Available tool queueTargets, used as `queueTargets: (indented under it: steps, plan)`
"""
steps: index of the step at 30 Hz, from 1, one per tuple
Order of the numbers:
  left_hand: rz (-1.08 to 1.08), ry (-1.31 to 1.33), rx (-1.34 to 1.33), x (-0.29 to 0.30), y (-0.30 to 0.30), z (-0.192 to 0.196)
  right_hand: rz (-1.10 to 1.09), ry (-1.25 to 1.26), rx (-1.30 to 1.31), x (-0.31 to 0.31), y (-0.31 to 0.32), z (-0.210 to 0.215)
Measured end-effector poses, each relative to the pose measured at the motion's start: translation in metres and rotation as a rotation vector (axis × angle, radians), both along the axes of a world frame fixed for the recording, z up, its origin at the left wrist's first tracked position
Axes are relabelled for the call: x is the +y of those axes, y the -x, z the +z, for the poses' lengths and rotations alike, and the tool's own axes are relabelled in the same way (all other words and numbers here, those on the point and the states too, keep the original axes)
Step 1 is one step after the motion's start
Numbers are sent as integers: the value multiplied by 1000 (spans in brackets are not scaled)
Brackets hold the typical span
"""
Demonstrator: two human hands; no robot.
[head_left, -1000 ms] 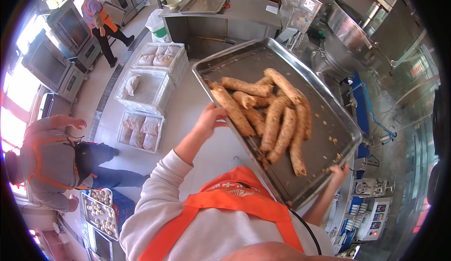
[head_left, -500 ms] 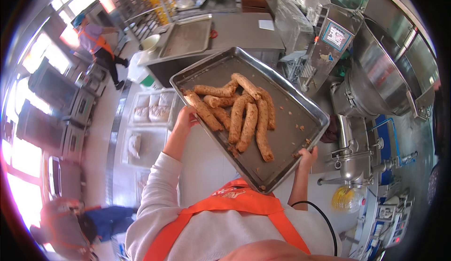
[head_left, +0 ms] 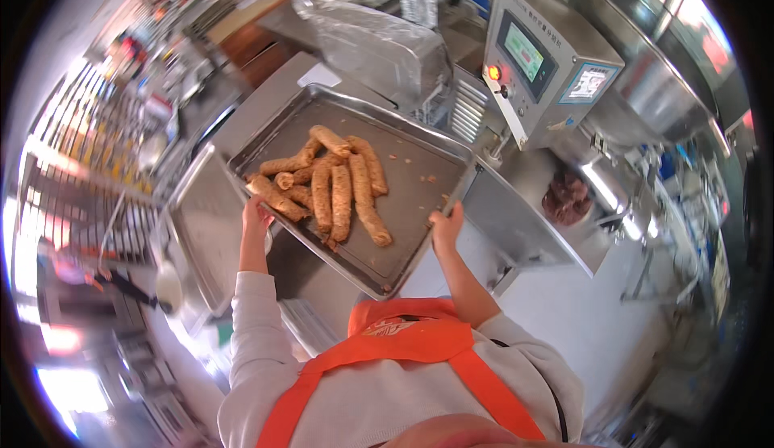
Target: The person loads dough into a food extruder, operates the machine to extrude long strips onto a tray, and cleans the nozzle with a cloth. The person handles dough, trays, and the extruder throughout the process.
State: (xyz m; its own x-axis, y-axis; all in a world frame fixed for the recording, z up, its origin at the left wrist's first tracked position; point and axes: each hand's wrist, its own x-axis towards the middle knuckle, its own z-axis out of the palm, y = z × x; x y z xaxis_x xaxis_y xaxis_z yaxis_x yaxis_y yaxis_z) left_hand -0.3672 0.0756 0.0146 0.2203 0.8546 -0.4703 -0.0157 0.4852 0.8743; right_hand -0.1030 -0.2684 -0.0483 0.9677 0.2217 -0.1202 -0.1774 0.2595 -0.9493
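Observation:
A shallow rectangular metal baking tray [head_left: 419, 214] is held out in front of me by both hands, tilted corner-on. My left hand [head_left: 256, 214] is closed on its left edge, the fingers partly hidden beneath. On the right edge, my right hand [head_left: 446, 226] grips the rim with the thumb on top. Several brown, rough-surfaced log-shaped rolls [head_left: 342, 194] lie piled in the left and middle part of the tray. Small crumbs are scattered on its right side.
Past the tray stands a steel counter with a sheet of paper [head_left: 319, 76] and plastic-wrapped equipment [head_left: 379, 49]. A control box with a lit screen [head_left: 528, 54] and a large steel bowl [head_left: 645, 77] are at right, above a dark reddish-brown lump [head_left: 567, 199]. Another tray [head_left: 211, 226] lies left.
My view has turned to the right, so the control box and counter stand closer ahead. The tray with the rolls has come along, still in both hands.

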Motion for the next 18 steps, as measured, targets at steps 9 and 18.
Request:
queueTargets:
  steps: [9, 18]
  plan:
    - [-89, 369, 130, 223, -23, -99, 103, 207, 137, 192, 35, -64]
    - [-167, -541, 148, 172, -99, -38, 337, -172, -217, 126, -78, 47]
